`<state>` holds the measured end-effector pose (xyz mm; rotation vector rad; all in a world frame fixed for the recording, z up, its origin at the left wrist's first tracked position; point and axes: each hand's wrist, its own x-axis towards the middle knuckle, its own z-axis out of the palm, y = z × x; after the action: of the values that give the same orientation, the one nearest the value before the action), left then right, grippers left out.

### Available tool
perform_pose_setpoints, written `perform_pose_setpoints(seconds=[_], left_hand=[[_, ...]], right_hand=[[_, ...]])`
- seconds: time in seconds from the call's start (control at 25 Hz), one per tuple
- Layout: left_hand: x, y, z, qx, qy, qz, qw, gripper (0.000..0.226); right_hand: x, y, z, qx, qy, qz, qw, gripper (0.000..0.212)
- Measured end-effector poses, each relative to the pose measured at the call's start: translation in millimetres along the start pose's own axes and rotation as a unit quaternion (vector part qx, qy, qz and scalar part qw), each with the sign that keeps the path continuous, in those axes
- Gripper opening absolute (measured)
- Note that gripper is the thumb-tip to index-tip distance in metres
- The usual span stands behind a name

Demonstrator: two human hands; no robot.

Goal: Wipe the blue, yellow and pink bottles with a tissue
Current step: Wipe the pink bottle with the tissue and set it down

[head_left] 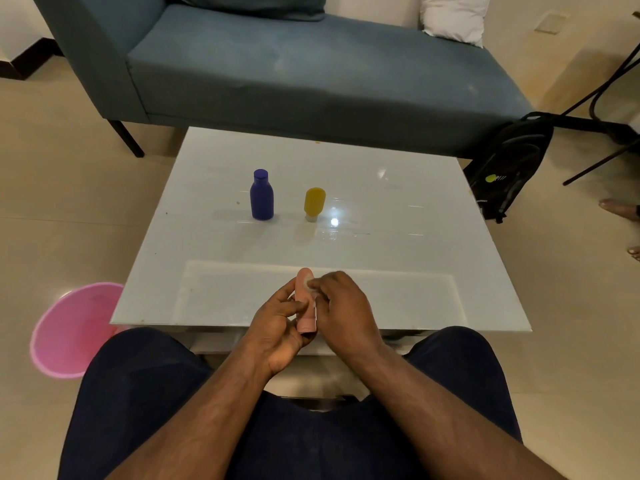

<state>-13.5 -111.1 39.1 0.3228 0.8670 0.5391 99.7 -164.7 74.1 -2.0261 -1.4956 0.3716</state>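
A pink bottle [305,308] is held upright-tilted over the near edge of the white table [398,244], cap end toward me. My left hand [277,327] grips its lower part. My right hand [341,306] pinches a small white tissue [309,283] against the bottle's upper end. A blue bottle [261,196] stands upright in the table's middle left. A yellow bottle [314,203] stands on its pale cap just right of the blue one.
A pink bucket [69,329] sits on the floor left of the table. A blue-grey sofa [277,64] lies beyond the table, a black backpack [509,168] leans at the right, and another person's toes [620,209] show at the right edge.
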Motion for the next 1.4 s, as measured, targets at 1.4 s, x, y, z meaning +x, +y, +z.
perform_pose_setpoints(seconds=[1.4], left_hand=[[-7.8, 6.9, 5.3, 0.004, 0.031, -0.006, 0.999, 0.045]], right_hand=[[-25.0, 1.7, 6.8, 0.032, -0.026, -0.025, 0.999, 0.018]])
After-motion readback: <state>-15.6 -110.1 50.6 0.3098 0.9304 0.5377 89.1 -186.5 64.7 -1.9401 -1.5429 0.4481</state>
